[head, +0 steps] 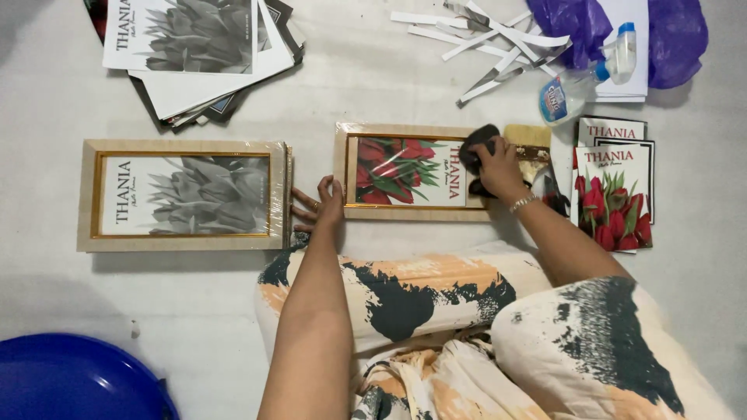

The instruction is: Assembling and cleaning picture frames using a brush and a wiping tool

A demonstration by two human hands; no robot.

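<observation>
with the left hand (323,204) only resting spread fingers at the left edge of the tulip frame (412,173) mid-floor, the right hand (498,167), fingers curled onto a dark cloth (476,148), could push it sliding.

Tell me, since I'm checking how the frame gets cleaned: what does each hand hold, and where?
The right hand bunches a dark cloth from above, on the red-flower frame. The left hand holds nothing, resting flat beside the frame's left edge.
</observation>
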